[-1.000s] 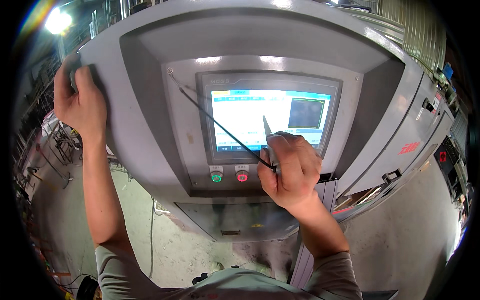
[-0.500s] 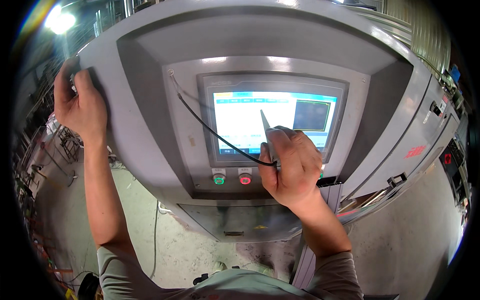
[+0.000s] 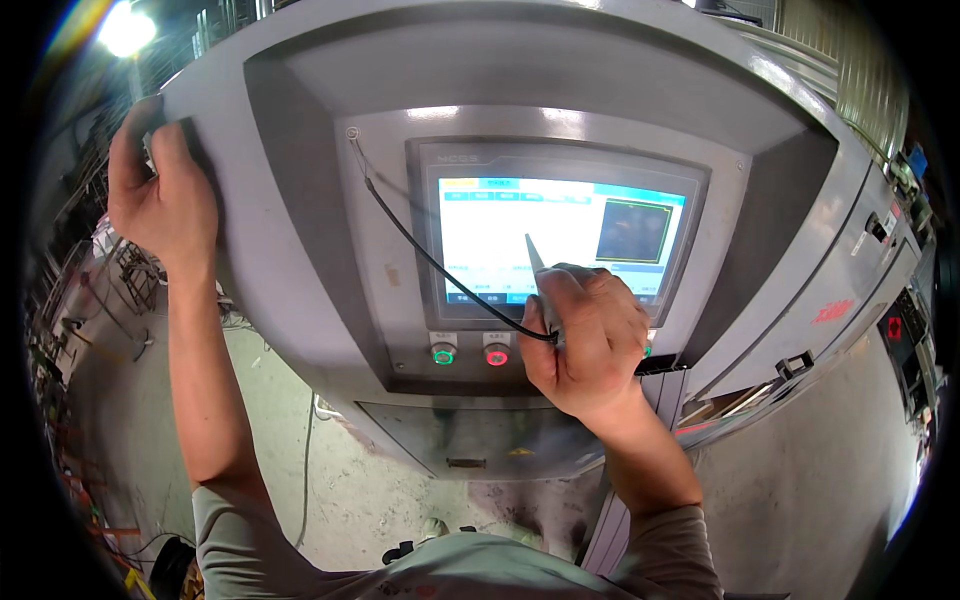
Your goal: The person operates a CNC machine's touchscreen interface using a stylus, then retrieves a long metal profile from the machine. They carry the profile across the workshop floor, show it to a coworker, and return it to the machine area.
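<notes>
Currently, the right hand is pinching a tethered stylus before the touchscreen, whose bezel is bearing pale lettering. Small labels are topping the green and red buttons. The left hand is half-curling against the grey housing, its grip unclear. Red characters are marking a panel.

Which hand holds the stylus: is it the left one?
No, the right hand holds the stylus; the left hand is at the machine's side.

Lit lamp upper left; cable on floor.
</notes>
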A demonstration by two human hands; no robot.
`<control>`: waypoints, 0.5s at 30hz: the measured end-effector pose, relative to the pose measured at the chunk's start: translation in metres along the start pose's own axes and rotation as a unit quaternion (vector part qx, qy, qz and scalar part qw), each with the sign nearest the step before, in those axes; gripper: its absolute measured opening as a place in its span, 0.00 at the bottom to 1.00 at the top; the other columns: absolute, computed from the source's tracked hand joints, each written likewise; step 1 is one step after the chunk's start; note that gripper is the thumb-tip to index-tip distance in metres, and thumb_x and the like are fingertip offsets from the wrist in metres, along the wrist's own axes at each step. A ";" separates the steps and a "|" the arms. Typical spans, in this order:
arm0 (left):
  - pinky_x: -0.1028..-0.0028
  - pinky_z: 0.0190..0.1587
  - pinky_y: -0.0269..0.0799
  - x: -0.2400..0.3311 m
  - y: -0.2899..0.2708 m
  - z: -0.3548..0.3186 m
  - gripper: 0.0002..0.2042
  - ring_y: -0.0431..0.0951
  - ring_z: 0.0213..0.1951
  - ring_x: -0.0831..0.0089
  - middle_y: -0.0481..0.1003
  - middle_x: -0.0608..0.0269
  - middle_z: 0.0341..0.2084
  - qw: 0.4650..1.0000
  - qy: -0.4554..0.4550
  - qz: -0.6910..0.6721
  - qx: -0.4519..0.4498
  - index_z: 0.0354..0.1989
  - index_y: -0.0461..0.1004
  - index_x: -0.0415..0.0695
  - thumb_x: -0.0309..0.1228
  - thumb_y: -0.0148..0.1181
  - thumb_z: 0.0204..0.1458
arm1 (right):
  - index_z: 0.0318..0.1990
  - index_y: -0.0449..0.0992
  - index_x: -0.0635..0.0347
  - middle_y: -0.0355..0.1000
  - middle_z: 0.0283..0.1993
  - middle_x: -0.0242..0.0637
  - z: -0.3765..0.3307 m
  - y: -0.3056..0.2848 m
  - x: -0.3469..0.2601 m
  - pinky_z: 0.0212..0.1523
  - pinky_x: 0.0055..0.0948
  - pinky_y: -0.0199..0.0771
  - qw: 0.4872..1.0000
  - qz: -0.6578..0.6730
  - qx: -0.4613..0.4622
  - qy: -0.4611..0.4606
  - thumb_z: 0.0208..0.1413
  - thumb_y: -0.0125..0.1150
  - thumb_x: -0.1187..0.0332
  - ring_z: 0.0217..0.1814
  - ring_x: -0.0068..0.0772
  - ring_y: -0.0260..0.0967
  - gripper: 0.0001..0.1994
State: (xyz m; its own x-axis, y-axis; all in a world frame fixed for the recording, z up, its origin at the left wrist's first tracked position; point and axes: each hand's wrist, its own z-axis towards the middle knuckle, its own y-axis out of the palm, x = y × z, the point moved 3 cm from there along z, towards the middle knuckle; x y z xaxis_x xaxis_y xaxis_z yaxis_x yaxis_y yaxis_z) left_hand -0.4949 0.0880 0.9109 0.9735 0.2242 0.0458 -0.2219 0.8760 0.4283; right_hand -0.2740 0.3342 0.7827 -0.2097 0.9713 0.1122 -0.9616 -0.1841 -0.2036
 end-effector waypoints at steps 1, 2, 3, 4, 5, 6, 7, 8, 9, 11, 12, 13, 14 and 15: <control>0.79 0.47 0.70 0.000 0.000 -0.001 0.11 0.76 0.41 0.79 0.79 0.63 0.39 1.000 -0.002 0.004 0.002 0.44 0.78 0.35 0.23 0.57 0.53 | 0.42 0.74 0.66 0.71 0.34 0.42 -0.001 0.000 0.000 0.29 0.33 0.70 1.000 -0.003 0.001 0.002 0.37 0.64 0.75 0.28 0.40 0.69 0.19; 0.78 0.48 0.70 -0.001 0.001 -0.002 0.11 0.76 0.42 0.78 0.79 0.62 0.40 1.000 -0.006 0.010 -0.007 0.45 0.77 0.34 0.22 0.56 0.54 | 0.42 0.74 0.66 0.71 0.34 0.43 -0.002 0.000 0.000 0.29 0.33 0.70 1.000 -0.007 0.002 0.004 0.37 0.64 0.75 0.28 0.40 0.69 0.19; 0.78 0.49 0.70 -0.002 -0.001 -0.002 0.12 0.76 0.43 0.77 0.79 0.60 0.41 1.000 -0.008 0.018 -0.015 0.46 0.77 0.33 0.22 0.55 0.55 | 0.42 0.74 0.66 0.71 0.34 0.43 -0.003 -0.001 -0.001 0.29 0.33 0.70 1.000 -0.009 0.004 0.006 0.37 0.64 0.75 0.28 0.40 0.69 0.19; 0.77 0.50 0.70 -0.002 -0.001 -0.001 0.12 0.76 0.44 0.76 0.79 0.59 0.42 0.999 -0.010 0.026 -0.023 0.47 0.76 0.32 0.22 0.54 0.56 | 0.42 0.74 0.66 0.71 0.34 0.43 -0.002 -0.002 -0.001 0.29 0.34 0.70 1.000 -0.009 0.004 0.007 0.38 0.64 0.75 0.29 0.40 0.69 0.19; 0.77 0.50 0.70 -0.002 -0.001 -0.001 0.12 0.76 0.44 0.76 0.79 0.59 0.42 0.999 -0.006 0.026 -0.024 0.47 0.76 0.32 0.22 0.54 0.56 | 0.42 0.74 0.66 0.71 0.35 0.43 -0.001 -0.003 -0.001 0.29 0.34 0.70 1.000 -0.009 0.005 0.007 0.38 0.64 0.75 0.29 0.40 0.69 0.19; 0.77 0.50 0.70 -0.002 -0.001 -0.001 0.12 0.76 0.44 0.76 0.79 0.59 0.42 0.999 -0.002 0.028 -0.024 0.47 0.76 0.32 0.22 0.53 0.56 | 0.42 0.74 0.66 0.71 0.35 0.43 0.001 -0.004 0.000 0.29 0.34 0.70 1.000 -0.009 0.006 0.008 0.38 0.64 0.75 0.29 0.40 0.69 0.19; 0.77 0.50 0.70 -0.002 -0.001 -0.001 0.12 0.76 0.44 0.76 0.79 0.59 0.42 0.999 0.003 0.029 -0.024 0.47 0.76 0.32 0.22 0.53 0.56 | 0.42 0.74 0.66 0.71 0.35 0.43 0.001 -0.003 0.001 0.29 0.34 0.70 1.000 -0.011 0.010 0.007 0.38 0.64 0.75 0.29 0.40 0.69 0.19; 0.78 0.50 0.70 -0.003 -0.001 -0.001 0.12 0.76 0.44 0.76 0.79 0.60 0.42 0.999 0.001 0.024 -0.022 0.47 0.76 0.32 0.22 0.53 0.56 | 0.43 0.74 0.66 0.71 0.35 0.43 0.002 -0.003 0.001 0.30 0.34 0.70 1.000 -0.013 0.015 0.005 0.38 0.64 0.75 0.29 0.40 0.69 0.19; 0.78 0.50 0.70 -0.004 -0.001 -0.001 0.12 0.76 0.44 0.76 0.79 0.60 0.42 1.000 0.000 0.021 -0.019 0.47 0.76 0.32 0.22 0.53 0.57 | 0.43 0.74 0.66 0.71 0.35 0.43 0.003 -0.003 0.001 0.30 0.33 0.70 1.000 -0.014 0.019 0.003 0.38 0.64 0.75 0.29 0.40 0.69 0.19; 0.78 0.49 0.69 -0.004 -0.002 0.000 0.12 0.76 0.44 0.77 0.79 0.60 0.42 1.000 -0.004 0.015 -0.021 0.47 0.76 0.33 0.22 0.53 0.57 | 0.43 0.74 0.66 0.71 0.35 0.43 0.005 -0.001 0.001 0.30 0.33 0.71 1.000 -0.009 0.022 -0.001 0.38 0.64 0.76 0.30 0.40 0.69 0.19; 0.78 0.49 0.69 -0.004 -0.002 0.000 0.12 0.76 0.44 0.77 0.79 0.60 0.42 1.000 -0.008 0.012 -0.025 0.47 0.76 0.33 0.22 0.53 0.57 | 0.43 0.74 0.66 0.71 0.36 0.43 0.005 0.000 0.001 0.30 0.33 0.71 1.000 -0.008 0.023 -0.002 0.38 0.64 0.76 0.30 0.40 0.70 0.19; 0.78 0.49 0.69 -0.003 -0.002 0.000 0.12 0.76 0.43 0.77 0.79 0.60 0.42 0.999 -0.013 0.009 -0.029 0.47 0.76 0.33 0.22 0.53 0.57 | 0.43 0.74 0.66 0.71 0.36 0.44 0.006 0.000 0.001 0.30 0.33 0.71 1.000 -0.012 0.020 -0.001 0.38 0.64 0.76 0.30 0.41 0.70 0.19; 0.79 0.49 0.69 -0.003 -0.002 0.000 0.11 0.75 0.43 0.78 0.79 0.61 0.41 1.000 -0.014 -0.003 -0.024 0.46 0.77 0.33 0.22 0.54 0.55 | 0.43 0.74 0.66 0.71 0.36 0.44 0.007 0.001 0.001 0.30 0.33 0.71 1.000 -0.016 0.017 0.001 0.38 0.64 0.76 0.30 0.41 0.70 0.19; 0.79 0.48 0.69 -0.004 -0.001 0.000 0.11 0.75 0.42 0.78 0.79 0.62 0.39 1.000 -0.015 -0.016 -0.018 0.45 0.77 0.34 0.22 0.55 0.54 | 0.44 0.74 0.65 0.71 0.36 0.44 0.008 0.001 0.002 0.30 0.33 0.71 1.000 -0.021 0.014 0.003 0.38 0.64 0.76 0.30 0.41 0.70 0.19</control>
State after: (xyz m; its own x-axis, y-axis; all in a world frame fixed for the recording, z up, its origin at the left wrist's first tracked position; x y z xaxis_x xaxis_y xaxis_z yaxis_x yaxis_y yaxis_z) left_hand -0.4982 0.0866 0.9106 0.9812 0.1833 0.0601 -0.1920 0.8977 0.3965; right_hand -0.2765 0.3343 0.7902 -0.1688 0.9789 0.1148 -0.9740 -0.1479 -0.1715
